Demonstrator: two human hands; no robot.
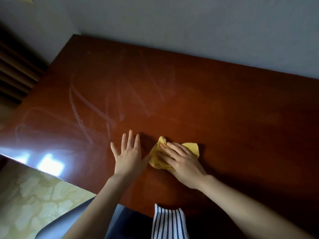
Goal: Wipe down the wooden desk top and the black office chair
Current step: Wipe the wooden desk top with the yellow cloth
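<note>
Near the front edge of the wooden desk top (233, 104), the right hand (183, 163) presses a bunched yellow cloth (190, 147) under laid-out fingers (172, 148) — no pinch — with the left hand (129, 155) flat and spread just beside it. Desk-wiping is in hand; pale smears (96, 104) to the left likely want the next pass.
</note>
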